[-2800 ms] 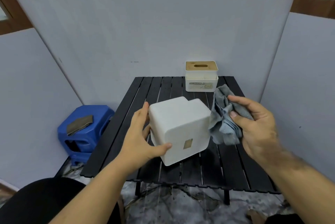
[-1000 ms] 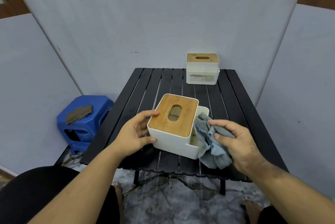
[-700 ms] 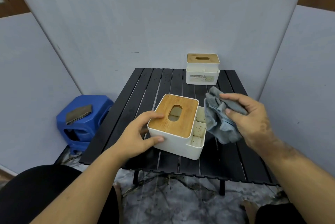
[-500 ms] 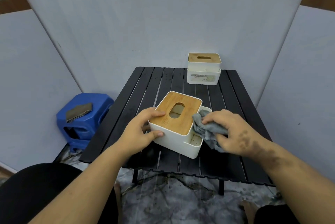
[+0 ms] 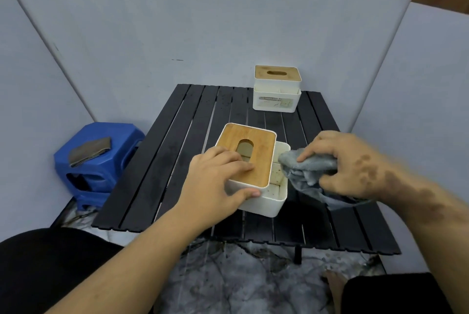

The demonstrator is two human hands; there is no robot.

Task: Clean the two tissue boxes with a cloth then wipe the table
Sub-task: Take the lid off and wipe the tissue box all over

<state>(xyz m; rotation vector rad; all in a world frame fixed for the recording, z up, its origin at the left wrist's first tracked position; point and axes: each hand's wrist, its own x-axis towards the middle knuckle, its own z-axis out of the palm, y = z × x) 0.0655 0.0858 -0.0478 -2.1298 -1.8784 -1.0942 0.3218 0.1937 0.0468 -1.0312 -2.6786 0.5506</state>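
A white tissue box with a bamboo lid [image 5: 256, 158] stands upright near the front middle of the black slatted table [image 5: 162, 161]. My left hand [image 5: 215, 181] holds it, fingers lying on the lid and thumb curled round its near side. My right hand [image 5: 345, 164] grips a crumpled grey cloth [image 5: 304, 169] and presses it against the right-hand side compartments of that box. A second white tissue box with a bamboo lid [image 5: 277, 90] stands at the table's far right edge, untouched.
A blue plastic stool [image 5: 99, 161] with a folded grey-brown cloth [image 5: 90, 151] on top stands left of the table. Pale panels wall in the table on three sides. My knees are at the bottom, over a marbled floor.
The box went from lifted and turned bottom-up to standing upright on the table. My right hand swung the cloth away and back to the side compartments. My left fingers slid further onto the lid.
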